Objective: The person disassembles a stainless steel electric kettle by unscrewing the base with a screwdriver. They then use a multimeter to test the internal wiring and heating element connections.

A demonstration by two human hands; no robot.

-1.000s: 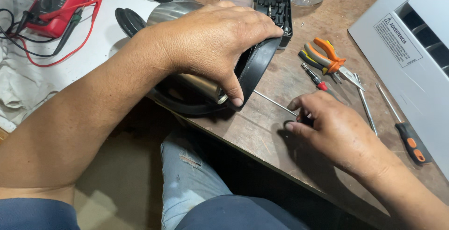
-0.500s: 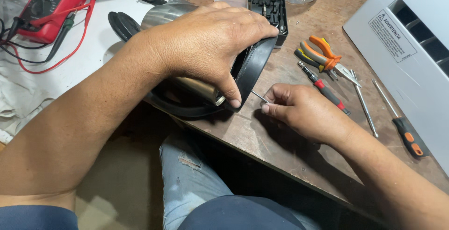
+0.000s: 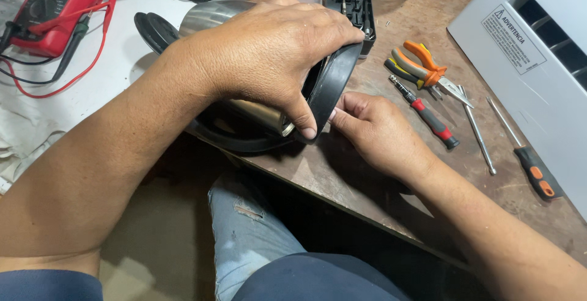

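Note:
A steel kettle (image 3: pixel 208 16) lies on its side at the edge of the wooden bench, its black round base (image 3: pixel 339 81) facing right. My left hand (image 3: pixel 275 56) is clamped over the kettle's body, thumb under the base rim. My right hand (image 3: pixel 379 130) presses against the black base with its fingertips pinched together. The thin metal tool it held a moment ago is hidden between the fingers and the base.
On the bench to the right lie orange-handled pliers (image 3: pixel 425 68), a red-and-black screwdriver (image 3: pixel 428 114), a bare metal shaft (image 3: pixel 477 133) and an orange-and-black screwdriver (image 3: pixel 532 166). A white appliance (image 3: pixel 538 62) fills the right edge. A black bit case (image 3: pixel 351 1) is behind, a red multimeter (image 3: pixel 55 1) far left.
My right hand has moved left from the bench surface to the kettle's base, carrying the thin metal tool. The left hand has kept its grip on the kettle.

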